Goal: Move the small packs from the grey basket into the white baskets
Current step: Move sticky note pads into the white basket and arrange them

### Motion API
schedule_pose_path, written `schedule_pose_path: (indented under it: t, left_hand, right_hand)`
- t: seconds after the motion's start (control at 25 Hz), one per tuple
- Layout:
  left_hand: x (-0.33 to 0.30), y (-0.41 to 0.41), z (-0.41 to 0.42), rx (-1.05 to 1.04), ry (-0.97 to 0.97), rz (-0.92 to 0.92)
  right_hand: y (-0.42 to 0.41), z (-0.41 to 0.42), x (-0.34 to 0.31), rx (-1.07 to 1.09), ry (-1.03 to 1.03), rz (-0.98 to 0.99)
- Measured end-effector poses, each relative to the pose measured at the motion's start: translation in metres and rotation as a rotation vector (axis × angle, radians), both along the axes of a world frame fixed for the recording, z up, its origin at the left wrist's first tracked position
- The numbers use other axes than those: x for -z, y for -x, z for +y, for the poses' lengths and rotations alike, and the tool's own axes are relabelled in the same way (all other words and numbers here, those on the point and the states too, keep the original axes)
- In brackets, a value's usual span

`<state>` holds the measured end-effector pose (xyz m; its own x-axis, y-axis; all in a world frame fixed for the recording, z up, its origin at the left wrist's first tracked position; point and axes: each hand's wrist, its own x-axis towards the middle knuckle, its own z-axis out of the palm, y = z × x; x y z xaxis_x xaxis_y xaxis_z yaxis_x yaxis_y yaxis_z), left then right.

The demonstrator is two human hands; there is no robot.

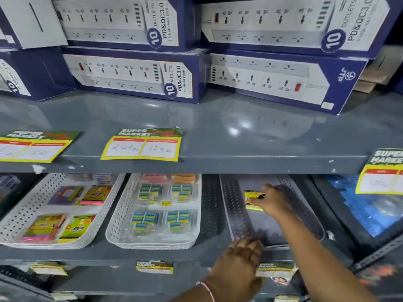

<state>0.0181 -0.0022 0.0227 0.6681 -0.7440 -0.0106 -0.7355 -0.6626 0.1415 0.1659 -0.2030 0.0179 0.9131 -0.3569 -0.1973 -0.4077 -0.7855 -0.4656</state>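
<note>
Small yellow pack (254, 200) sat pinched in my right hand (273, 202), deep inside the grey basket (235, 211), apparently the last one there. My left hand (245, 250), fingers spread, pressed the basket's front rim, presumably to steady it. The white baskets (122, 219) lay leftward on the same shelf (196, 255).

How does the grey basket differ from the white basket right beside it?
The grey basket is dark and nearly bare, with only a yellow pack in the right hand. The white basket is pale and loaded with blue-and-yellow packs. The left hand touches the grey basket's front edge; no hand touches the white one. Both have perforated walls and sit on the same shelf.
</note>
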Motion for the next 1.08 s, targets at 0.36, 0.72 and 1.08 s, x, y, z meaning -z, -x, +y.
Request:
schedule_pose_path:
  t: [0.36, 0.72, 1.08]
  left_hand:
    - [0.022, 0.011, -0.007, -0.015, -0.134, -0.040]
    - [0.001, -0.001, 0.142, -0.398, 0.213, -0.259]
    - [0.017, -0.001, 0.400, -0.839, 0.075, -0.124]
  right_hand:
    - [-0.028, 0.036, 0.007, -0.120, 0.376, 0.137]
    - [0.004, 0.037, -0.069, 0.223, -0.041, -0.291]
    - [0.029, 0.362, -0.059, -0.263, -0.906, -0.143]
